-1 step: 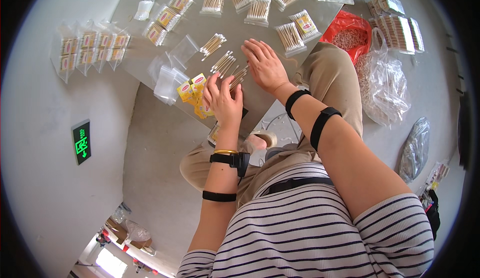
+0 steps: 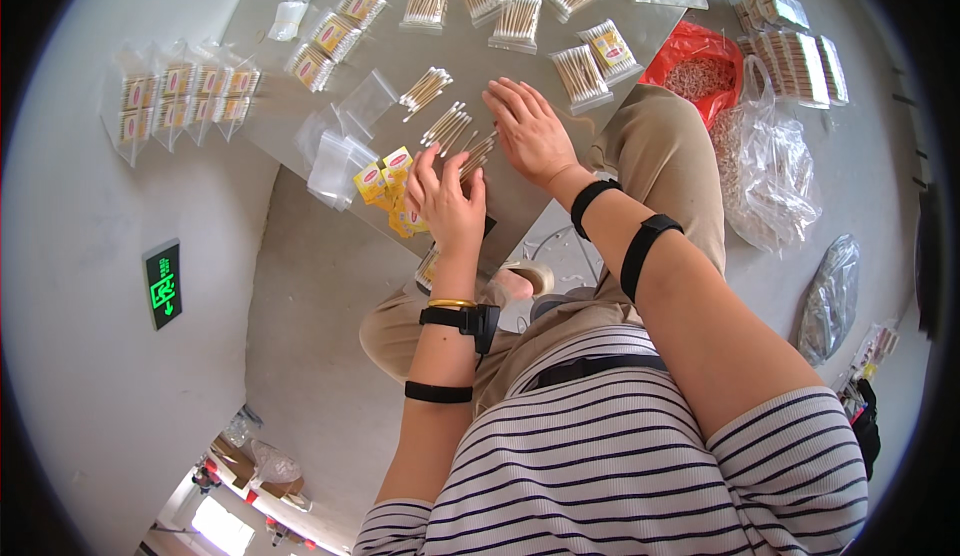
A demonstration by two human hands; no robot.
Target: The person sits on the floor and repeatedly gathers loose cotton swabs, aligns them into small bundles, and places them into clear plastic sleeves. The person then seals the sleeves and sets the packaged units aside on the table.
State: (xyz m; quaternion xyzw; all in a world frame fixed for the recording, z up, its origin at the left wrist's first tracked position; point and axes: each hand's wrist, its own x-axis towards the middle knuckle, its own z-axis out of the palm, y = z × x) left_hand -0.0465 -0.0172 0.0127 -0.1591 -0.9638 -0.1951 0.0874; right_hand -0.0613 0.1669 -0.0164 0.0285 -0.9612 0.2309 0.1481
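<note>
My left hand (image 2: pixel 447 204) is over the near edge of the table, fingers apart and slightly curled, at a small bunch of cotton swabs (image 2: pixel 480 152). Flat on the tabletop to the right of that bunch lies my right hand (image 2: pixel 530 134), its fingers stretched out. Ahead of my left hand are two more loose bunches, a nearer cotton swab bunch (image 2: pixel 446 128) and a farther swab bunch (image 2: pixel 426 89). Yellow printed cards (image 2: pixel 372 184) lie to the left of my left hand, partly behind its fingers. Clear zip bags (image 2: pixel 338 168) sit beside the cards.
Filled swab bags (image 2: pixel 518 22) are spread over the far part of the grey table (image 2: pixel 515 206). Card-fronted packs (image 2: pixel 336 36) stand at far left, with more bagged packs (image 2: pixel 180 96) beyond the edge. A red bag (image 2: pixel 700 66) and a clear bag (image 2: pixel 765 171) of swabs stand at right.
</note>
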